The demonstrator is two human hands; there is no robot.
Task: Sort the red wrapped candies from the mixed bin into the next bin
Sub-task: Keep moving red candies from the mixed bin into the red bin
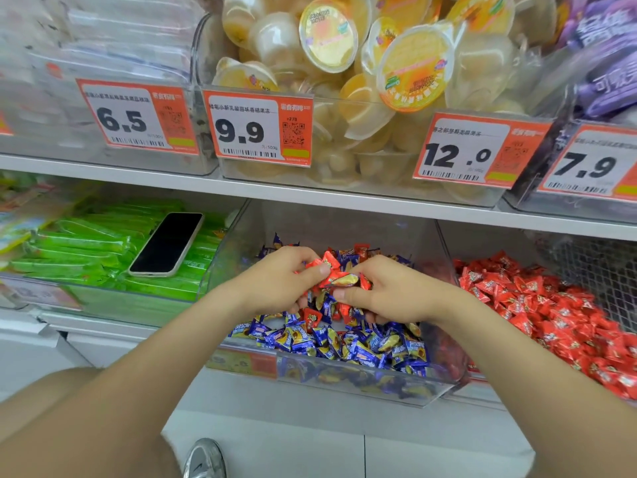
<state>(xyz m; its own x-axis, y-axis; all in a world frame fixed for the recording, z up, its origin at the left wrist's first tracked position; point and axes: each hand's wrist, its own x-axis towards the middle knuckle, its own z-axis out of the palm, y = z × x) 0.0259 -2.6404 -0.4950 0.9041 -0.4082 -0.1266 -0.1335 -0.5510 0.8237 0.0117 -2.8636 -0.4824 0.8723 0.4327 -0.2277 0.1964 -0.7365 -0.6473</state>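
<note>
A clear mixed bin (362,384) on the lower shelf holds mostly blue wrapped candies (344,343) with a few red ones among them. Both hands are over its middle. My left hand (275,281) clutches several red wrapped candies (327,262) between thumb and fingers. My right hand (389,291) meets it and pinches a red candy (344,281) at the same spot. The bin to the right (463,374) is filled with red wrapped candies (551,305).
A dark phone (167,248) lies on green packets (86,257) in the bin to the left. The shelf above carries jelly cups (344,63) and orange price tags (262,127). A metal cart handle (205,458) shows at the bottom edge.
</note>
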